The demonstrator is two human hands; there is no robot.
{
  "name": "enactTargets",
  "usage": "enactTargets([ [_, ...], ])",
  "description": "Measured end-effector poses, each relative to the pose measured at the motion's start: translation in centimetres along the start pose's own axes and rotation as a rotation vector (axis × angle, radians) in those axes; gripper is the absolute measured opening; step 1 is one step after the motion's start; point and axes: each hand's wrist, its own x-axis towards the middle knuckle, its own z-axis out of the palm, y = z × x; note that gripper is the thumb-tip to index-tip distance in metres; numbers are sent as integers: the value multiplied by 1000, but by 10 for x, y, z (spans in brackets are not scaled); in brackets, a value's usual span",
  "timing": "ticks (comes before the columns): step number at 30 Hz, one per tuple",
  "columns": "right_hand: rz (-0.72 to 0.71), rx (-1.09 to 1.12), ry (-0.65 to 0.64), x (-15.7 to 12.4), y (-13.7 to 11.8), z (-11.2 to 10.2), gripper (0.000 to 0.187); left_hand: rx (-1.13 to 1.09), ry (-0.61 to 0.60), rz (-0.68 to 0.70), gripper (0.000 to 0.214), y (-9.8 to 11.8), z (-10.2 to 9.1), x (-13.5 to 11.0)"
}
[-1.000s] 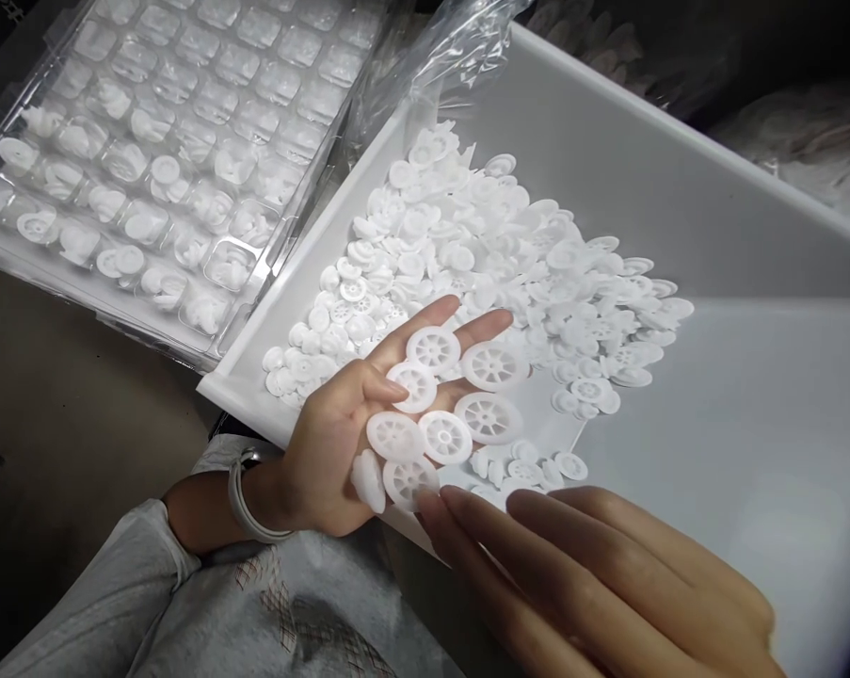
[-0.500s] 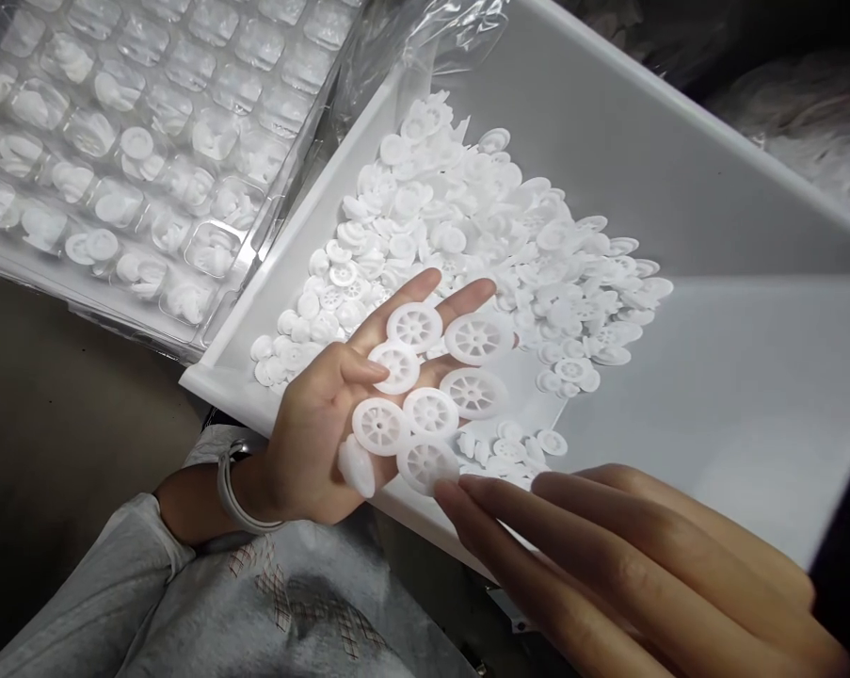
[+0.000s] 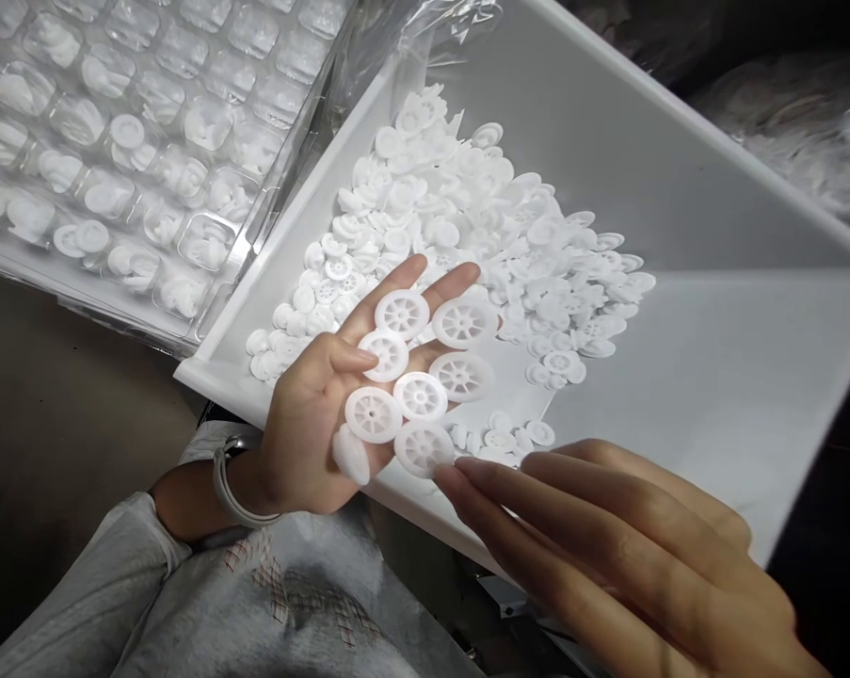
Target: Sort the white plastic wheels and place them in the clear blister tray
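Observation:
My left hand [image 3: 301, 424] is palm up over the bin, its fingers stretched out beneath several white plastic spoked wheels [image 3: 373, 414]. Its thumb presses on one of them. A tilted white piece [image 3: 352, 456] lies at the heel of the palm, its spokes not visible. My right hand [image 3: 622, 546] comes in from the lower right. Its thumb and fingertips pinch the edge of the lowest wheel [image 3: 423, 448], which still overlaps the left hand. A large pile of similar white wheels [image 3: 467, 207] lies behind the left hand, and a smaller group [image 3: 502, 439] lies near the right fingertips.
The pale grey bin [image 3: 580, 122] has high walls around the pile. At the left stands a clear compartment tray [image 3: 184, 52] with white parts in many pockets. Clear plastic film [image 3: 459, 19] hangs over the bin's back corner. More clear plastic bags [image 3: 806, 132] lie beyond the right wall.
Both hands and the bin appear slightly further left and up in the picture. The wheels keep nearly the same arrangement on the palm, and the right fingertips stay at the lowest wheel.

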Motion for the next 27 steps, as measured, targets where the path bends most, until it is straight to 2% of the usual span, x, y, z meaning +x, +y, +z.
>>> enactTargets([
  [6,38,-13,16,-1,-1,2,22,-7,18,7,68,-2,0,0],
  [13,-19,-17,2,0,3,2,22,-35,6,3,66,-3,-2,0],
  [16,57,-48,72,3,1,2,22,-32,-12,-4,66,-3,-4,-1],
  [18,148,-88,53,6,1,1,18,-11,-28,-11,65,-3,-4,-1],
  [20,179,-134,11,10,3,2,16,15,-28,-20,64,-3,-4,-1],
  [23,149,-151,-14,14,6,4,25,36,-9,-27,62,-4,-4,-1],
  [27,108,-97,-54,13,0,5,19,33,-25,-21,57,-5,-6,-1],
])
